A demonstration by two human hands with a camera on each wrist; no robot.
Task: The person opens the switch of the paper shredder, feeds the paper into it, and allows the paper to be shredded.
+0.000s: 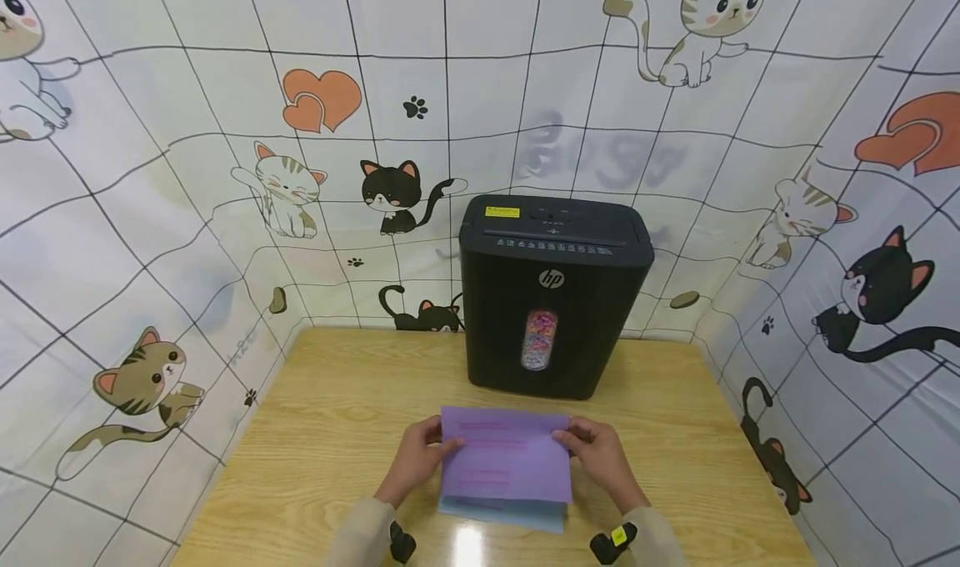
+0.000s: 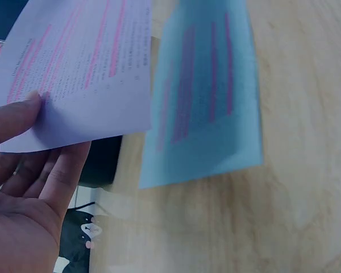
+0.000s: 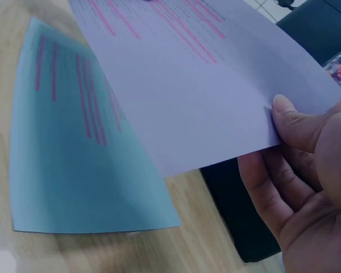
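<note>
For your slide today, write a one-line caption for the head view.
Both hands, left hand and right hand, hold a purple sheet above a blue sheet before a black shredder.

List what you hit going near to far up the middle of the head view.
Blue sheet on the table → purple sheet, pinched between left hand and right hand → black shredder → cat-print backdrop.

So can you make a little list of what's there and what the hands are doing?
left hand: pinches the purple sheet's left edge
right hand: pinches its right edge
purple sheet: lifted, pink-highlighted lines
blue sheet: flat on table, beneath
shredder: black, behind the sheets, colourful shreds in window
table: light wood
</note>
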